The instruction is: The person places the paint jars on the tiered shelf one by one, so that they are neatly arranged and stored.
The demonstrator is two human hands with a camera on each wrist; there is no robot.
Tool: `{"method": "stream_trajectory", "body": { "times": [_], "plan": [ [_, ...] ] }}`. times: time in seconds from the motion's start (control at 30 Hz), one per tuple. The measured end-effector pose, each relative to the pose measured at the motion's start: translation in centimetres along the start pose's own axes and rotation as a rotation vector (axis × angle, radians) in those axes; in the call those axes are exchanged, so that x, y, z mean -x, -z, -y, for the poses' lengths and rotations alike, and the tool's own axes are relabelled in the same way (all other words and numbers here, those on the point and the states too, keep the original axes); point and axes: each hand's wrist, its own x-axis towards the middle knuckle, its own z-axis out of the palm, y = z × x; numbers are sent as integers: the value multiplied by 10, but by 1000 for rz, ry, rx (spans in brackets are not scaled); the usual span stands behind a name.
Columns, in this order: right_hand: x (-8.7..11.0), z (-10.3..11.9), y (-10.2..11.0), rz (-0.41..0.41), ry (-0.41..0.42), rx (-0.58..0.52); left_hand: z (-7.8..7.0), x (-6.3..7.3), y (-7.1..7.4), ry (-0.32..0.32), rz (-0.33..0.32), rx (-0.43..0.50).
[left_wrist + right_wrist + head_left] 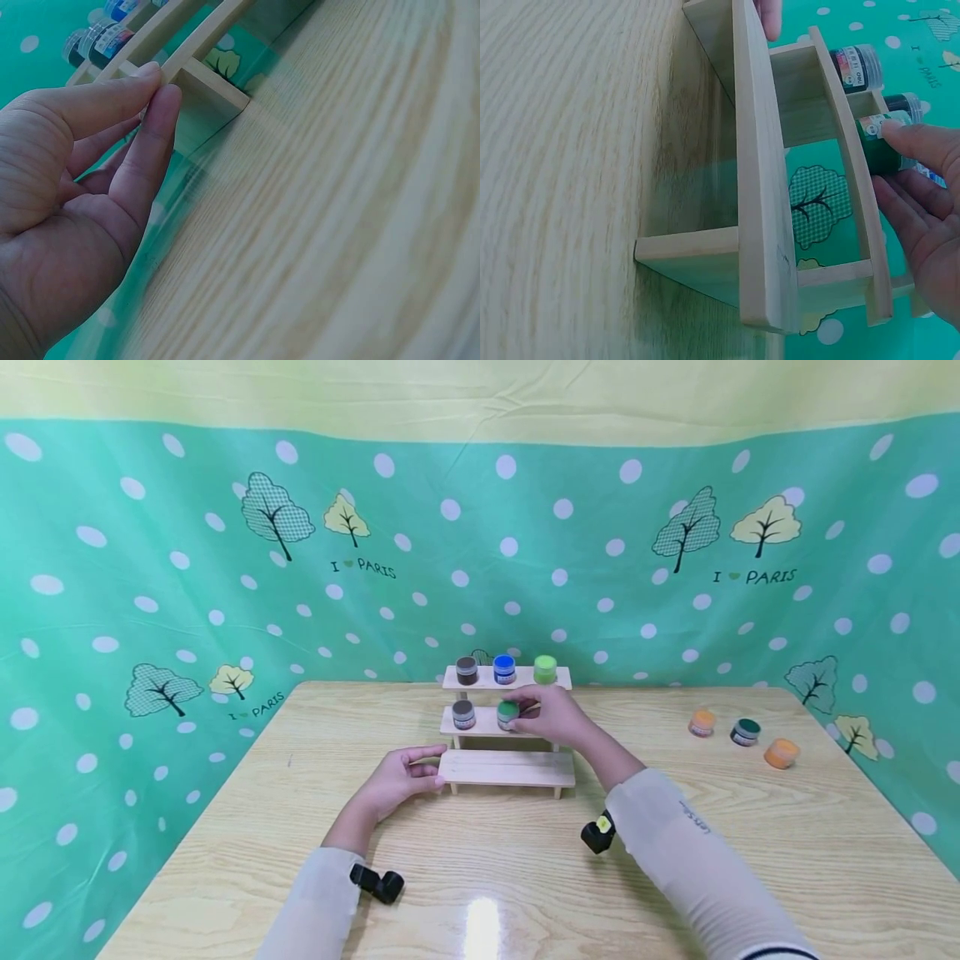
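Note:
A three-step wooden display rack (507, 768) stands at the back middle of the table. My right hand (557, 716) grips a small green paint jar (507, 711) at the middle step; in the right wrist view the thumb lies on one side of the jar (877, 152), fingers on the other. With thumb and forefinger, my left hand (396, 782) pinches the left end of the bottom step. Left of the green jar sits a dark paint jar (463, 716). The top step bears a dark brown jar (467, 672), a blue jar (504, 671) and a light green jar (545, 671).
On the table's right side stand an orange jar (702, 723), a dark green jar (746, 732) and a second orange jar (782, 753). A green dotted curtain (405, 635) hangs right behind the rack and along the sides.

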Motion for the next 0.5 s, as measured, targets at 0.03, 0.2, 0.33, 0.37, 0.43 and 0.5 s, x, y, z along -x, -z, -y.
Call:
{"method": "stream_trajectory", "body": {
  "times": [0.03, 0.2, 0.33, 0.37, 0.43, 0.5],
  "plan": [
    [1, 0, 0, 0, -4, -4, 0, 0, 0, -4, 4, 5],
    [5, 0, 1, -13, -15, -29, 0, 0, 0, -16, 20, 15],
    [10, 0, 3, -30, 2, -52, 0, 0, 0, -19, 25, 24],
    [11, 0, 4, -35, 4, -54, 0, 0, 0, -18, 27, 27],
    [14, 0, 6, -42, 17, -56, 0, 0, 0, -16, 27, 32],
    [18, 1, 9, -51, 26, -56, 0, 0, 0, -16, 29, 32]
  ]
}}
